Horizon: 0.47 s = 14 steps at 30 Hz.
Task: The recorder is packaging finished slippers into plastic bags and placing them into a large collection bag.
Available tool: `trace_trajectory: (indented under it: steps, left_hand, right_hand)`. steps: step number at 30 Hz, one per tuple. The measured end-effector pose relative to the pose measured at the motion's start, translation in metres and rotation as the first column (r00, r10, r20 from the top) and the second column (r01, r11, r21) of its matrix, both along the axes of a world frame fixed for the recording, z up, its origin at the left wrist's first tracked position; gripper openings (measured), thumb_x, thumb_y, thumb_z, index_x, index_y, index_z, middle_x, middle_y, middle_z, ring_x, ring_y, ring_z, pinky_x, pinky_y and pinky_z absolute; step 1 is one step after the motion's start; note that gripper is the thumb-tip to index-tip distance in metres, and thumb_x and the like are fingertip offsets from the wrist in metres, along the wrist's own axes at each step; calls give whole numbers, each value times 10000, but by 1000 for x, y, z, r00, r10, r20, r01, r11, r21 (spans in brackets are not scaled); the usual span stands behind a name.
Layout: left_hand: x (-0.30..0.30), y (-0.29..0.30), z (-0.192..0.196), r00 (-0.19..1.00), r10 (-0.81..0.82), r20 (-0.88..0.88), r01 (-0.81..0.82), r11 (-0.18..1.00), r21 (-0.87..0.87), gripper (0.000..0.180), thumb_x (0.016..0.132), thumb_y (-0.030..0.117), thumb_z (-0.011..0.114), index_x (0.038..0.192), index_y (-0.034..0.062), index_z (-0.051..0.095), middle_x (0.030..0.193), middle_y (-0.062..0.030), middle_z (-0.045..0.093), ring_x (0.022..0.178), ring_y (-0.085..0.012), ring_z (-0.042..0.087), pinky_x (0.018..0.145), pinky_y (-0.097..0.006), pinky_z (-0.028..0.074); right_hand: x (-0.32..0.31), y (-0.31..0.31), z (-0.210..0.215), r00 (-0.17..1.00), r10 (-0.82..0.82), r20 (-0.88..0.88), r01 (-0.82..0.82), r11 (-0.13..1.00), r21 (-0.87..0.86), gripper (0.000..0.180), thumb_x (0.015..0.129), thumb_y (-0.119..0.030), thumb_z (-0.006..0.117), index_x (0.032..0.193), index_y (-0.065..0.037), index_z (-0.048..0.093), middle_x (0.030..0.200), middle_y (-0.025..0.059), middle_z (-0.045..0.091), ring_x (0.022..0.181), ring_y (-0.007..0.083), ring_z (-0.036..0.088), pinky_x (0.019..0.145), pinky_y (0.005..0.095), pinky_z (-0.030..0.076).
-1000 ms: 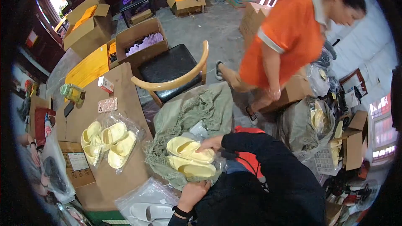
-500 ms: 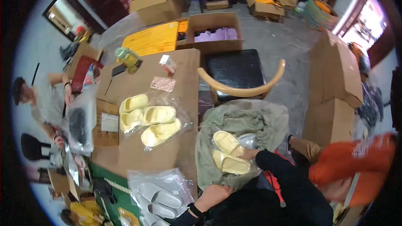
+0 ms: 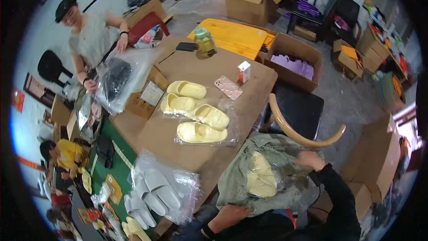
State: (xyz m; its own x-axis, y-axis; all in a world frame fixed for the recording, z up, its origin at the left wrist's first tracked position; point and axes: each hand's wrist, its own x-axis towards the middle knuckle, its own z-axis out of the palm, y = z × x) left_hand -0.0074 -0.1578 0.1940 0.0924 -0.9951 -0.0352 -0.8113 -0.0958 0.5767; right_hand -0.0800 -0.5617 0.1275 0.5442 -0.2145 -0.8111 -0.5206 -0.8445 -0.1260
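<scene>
A grey-green woven sack (image 3: 236,183) lies spread with its mouth up beside the table's near right edge. Inside it are pale yellow slippers (image 3: 261,176) in shiny clear plastic, with something grey and plastic-wrapped partly hidden beside them. My left hand (image 3: 232,216) is closed on the sack's near rim. At its right rim, my right hand (image 3: 312,160) has its fingers curled on the cloth, slightly blurred. Several pale yellow slippers (image 3: 203,132) in clear plastic lie on the table (image 3: 178,158). Closer to me, grey slippers (image 3: 162,189) sit under or in clear bags.
A chair with a curved wooden arm (image 3: 296,134) stands just beyond the sack. On the table are a phone (image 3: 228,88), a small white box (image 3: 244,72), a jar (image 3: 205,42) and a carton (image 3: 147,96). Across it, a person (image 3: 91,35) handles a clear bag.
My right hand has left the slippers inside the sack and moved to its right rim. The view has turned to the right. An orange-sleeved arm at the right has gone from view.
</scene>
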Motion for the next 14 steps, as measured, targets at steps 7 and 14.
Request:
trace_trajectory:
  steps: [7,14]
  left_hand:
    - [-7,-40,1,990,132,-46,-123,979,162,346,797,128,538,1141,90,522,787,-75,584,678,-292,636,520,-409,504]
    - [-3,-29,4,907,413,-86,-398,905,148,302,814,102,510,1112,81,560,707,-114,608,654,-315,633,531,-438,481]
  right_hand:
    - [277,124,50,244,59,968,-205,979,-8,711,775,-359,714,1321,-8,423,1316,235,468,1205,398,446,1006,477,351]
    - [452,197,-111,5,589,808,-138,801,-583,989,754,-521,696,1466,-23,224,1454,182,367,1362,329,298,1117,478,225]
